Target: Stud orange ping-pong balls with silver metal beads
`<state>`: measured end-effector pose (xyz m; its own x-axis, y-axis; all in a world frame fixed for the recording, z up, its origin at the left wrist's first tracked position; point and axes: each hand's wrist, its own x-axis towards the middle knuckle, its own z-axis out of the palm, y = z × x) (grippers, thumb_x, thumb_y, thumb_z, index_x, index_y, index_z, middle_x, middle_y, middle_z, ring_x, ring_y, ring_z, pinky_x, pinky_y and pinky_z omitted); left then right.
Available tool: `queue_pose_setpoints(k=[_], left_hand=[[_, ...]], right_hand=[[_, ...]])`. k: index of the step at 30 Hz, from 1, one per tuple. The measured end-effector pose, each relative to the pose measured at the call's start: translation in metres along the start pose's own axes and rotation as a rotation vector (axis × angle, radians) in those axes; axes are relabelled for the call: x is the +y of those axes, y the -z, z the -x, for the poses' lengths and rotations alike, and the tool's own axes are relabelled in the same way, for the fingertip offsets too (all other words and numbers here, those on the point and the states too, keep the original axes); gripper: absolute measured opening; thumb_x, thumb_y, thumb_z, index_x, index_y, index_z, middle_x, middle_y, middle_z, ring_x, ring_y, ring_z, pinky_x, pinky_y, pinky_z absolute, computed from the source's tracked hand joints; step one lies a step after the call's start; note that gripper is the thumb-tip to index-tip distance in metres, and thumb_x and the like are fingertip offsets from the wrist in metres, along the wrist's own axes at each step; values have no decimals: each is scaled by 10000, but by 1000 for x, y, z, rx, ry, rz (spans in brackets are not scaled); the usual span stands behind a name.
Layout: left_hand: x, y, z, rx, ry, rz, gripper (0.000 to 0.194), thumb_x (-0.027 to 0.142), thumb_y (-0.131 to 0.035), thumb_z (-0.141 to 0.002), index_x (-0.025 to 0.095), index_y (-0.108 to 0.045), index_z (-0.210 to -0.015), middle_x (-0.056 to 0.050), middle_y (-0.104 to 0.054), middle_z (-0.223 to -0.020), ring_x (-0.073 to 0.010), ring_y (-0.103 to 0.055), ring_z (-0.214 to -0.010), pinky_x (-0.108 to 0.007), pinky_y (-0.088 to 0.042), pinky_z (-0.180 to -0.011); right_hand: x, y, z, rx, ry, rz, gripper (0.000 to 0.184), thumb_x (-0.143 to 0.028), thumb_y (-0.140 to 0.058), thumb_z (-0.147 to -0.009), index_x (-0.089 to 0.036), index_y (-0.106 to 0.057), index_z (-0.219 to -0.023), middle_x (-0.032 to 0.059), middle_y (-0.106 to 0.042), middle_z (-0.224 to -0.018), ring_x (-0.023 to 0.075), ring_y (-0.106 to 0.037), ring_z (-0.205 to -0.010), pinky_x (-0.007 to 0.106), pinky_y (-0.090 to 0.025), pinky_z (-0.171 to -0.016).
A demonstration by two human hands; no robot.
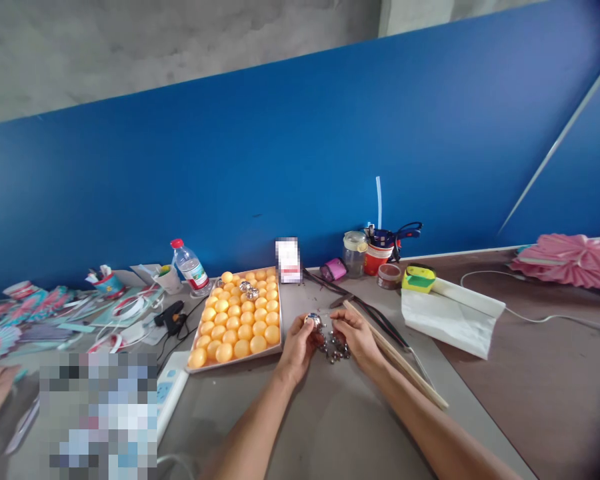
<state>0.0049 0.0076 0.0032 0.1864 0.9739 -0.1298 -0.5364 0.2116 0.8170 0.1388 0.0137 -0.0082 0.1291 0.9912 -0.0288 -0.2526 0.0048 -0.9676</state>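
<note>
Silvery ball [314, 320] (in left hand [298, 347])

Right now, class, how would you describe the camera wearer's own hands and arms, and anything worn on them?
The left hand and right hand are ungloved. Both forearms are bare, with no sleeve, watch or bracelet in view. No ring can be made out.

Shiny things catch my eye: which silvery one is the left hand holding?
The larger rounded piece, pinched by the left hand; small silvery beads cluster beside it, and other silvery pieces sit among the orange balls.
</note>
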Motion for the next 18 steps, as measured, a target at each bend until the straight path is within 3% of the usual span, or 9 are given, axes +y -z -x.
queue_pose_setpoints(k=[3, 6, 10, 15, 18], left_hand=[[-1, 1, 0, -19, -2, 2, 312, 370, -718, -691, 152, -554, -841, 13, -574, -713, -83, -542, -565, -216, -402, -566], [-1, 1, -1, -36, -2, -2, 311, 374, -712, -697, 153, -551, -847, 6, -584, -717, -87, -544, -557, -222, -397, -560], [-1, 1, -1, -22, -2, -6, 326, 374, -724, -682, 151, -548, -842, 5, -586, -725, -88, -545, -555, -220, -393, -552], [-2, 1, -1, -27, -12, -14, 323, 380, -716, -690, 147, -553, -845, 2, -586, -730, -94, -554, -573, -223, -399, -560], [-1, 1, 0, -26, -16, -18, 328, 378, -719, -686, 145, -553, -847, 5, -588, -723, -89, -549, -567, -220, -397, -559]], right_hand=[[2, -1, 0, -56, -56, -43, 252, -356, -625, -631, -166, -599, -795, -30, -566, -529, 96, -444, -406, 221, -284, -412], [3, 0, 0, -67, -9, -57, 261, -378, -640, -649, -163, -605, -792, 4, -622, -620, 110, -498, -457, 234, -334, -449], [4, 1, -1, -66, 25, 29, 245, -394, -627, -691, -166, -608, -778, -23, -561, -512, 110, -477, -460, 229, -331, -463], [3, -2, 0, -55, 58, 3, 223, -348, -662, -659, -171, -570, -758, -21, -604, -611, 88, -467, -468, 222, -340, -477], [1, -4, 0, -53, 49, 10, 240, -359, -670, -651, -160, -587, -756, -48, -537, -526, 77, -419, -443, 216, -307, -460]])
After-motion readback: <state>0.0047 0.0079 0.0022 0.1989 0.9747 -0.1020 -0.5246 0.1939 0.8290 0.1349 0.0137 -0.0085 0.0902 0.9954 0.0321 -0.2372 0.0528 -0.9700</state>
